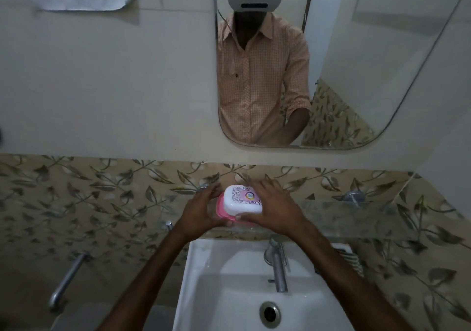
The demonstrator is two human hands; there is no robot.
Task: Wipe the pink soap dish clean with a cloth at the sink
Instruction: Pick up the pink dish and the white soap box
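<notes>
Both hands up at the glass shelf [356, 218] above the white washbasin [204, 279], pink soap dish [221, 209] gripped between them. Left hand [201, 213] wrapped on the dish's left side, fingers curled round the pink base, thumb near the front edge. Right hand [274, 207] on the right side, fingers spread over the back and right of the white patterned lid [243, 200], thumb under the front edge. Lid on, closed over the base. Cannot tell if dish rests on the shelf or is lifted just off it. Chrome tap [276, 267] below the right wrist, drain [269, 314] at basin bottom. Mirror [344, 50] on the wall above, leaf-pattern tiles [102, 203] behind the shelf, chrome rail [67, 279] low on the left
</notes>
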